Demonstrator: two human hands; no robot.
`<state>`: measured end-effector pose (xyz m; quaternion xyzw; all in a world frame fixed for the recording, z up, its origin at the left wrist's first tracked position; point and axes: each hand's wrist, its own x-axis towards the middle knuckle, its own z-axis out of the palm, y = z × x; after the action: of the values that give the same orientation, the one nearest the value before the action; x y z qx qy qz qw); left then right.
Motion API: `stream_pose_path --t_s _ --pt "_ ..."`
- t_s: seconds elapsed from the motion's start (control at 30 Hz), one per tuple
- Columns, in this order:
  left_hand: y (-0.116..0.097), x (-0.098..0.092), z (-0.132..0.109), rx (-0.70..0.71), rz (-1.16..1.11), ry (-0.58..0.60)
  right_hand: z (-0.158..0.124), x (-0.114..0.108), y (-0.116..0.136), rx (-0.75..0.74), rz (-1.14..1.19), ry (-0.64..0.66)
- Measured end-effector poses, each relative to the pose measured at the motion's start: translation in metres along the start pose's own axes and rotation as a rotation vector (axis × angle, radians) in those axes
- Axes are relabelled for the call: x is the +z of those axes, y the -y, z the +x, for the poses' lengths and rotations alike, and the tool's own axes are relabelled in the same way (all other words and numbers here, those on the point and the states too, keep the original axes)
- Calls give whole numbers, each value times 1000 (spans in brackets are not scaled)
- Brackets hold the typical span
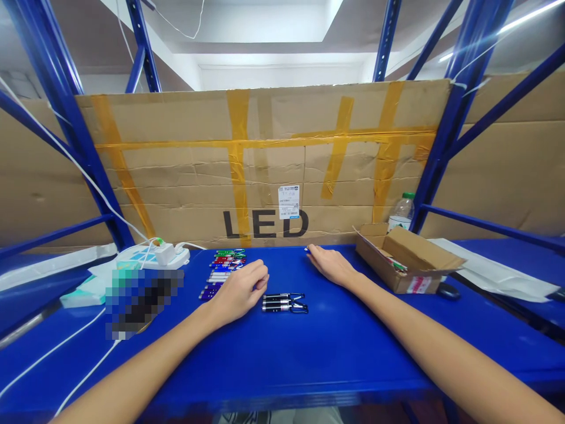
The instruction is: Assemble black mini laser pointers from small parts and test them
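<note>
My left hand [244, 287] is curled into a loose fist, resting against the right side of a row of slim, pen-like metal tubes with carabiner clips. The row runs from green tubes [226, 253] at the back through red, blue and silver to purple tubes [209, 291] at the front; my hand hides some right ends. Just right of the fist lie several black clip tubes [277, 306], side by side. My right hand [330, 265] is near the back edge, fingers pressed together, with a small whitish tip showing at the fingertips; what it belongs to is hidden.
An open cardboard box [404, 277] with small items inside stands at right, a bottle [401, 212] behind it and a dark mouse-like object [448, 291] beside it. A power strip [176, 257] with cables lies left, near a pixelated object [145, 303]. Cardboard [189, 188] walls the back.
</note>
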<state>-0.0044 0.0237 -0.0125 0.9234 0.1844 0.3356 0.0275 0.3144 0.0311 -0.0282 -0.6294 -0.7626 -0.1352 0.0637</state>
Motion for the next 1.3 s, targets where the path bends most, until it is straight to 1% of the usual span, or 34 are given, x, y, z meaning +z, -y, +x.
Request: stream_pose_path --t_s 0.17,0.27,0.47,0.67,0.83,1.03,1.13,1.3 --pt "8 1 -1 14 20 -17 3 0 1 -10 0 23" --pt "9 3 -1 3 -7 -7 3 0 -1 2 0 30" --pt "6 4 -2 -10 -38 35 2 -2 -2 3 2 35" --pt "5 4 -4 -17 -5 73 5 4 -6 10 17 45" --pt "0 7 -5 -24 -8 136 5 8 -9 -19 39 51" --pt "-8 13 -6 -49 -19 181 3 2 -7 -60 60 90" --pt "-12 10 -4 -73 -13 190 0 -1 -4 -60 77 114" --pt "-13 -2 1 -156 -31 206 -6 -5 3 -53 121 130"
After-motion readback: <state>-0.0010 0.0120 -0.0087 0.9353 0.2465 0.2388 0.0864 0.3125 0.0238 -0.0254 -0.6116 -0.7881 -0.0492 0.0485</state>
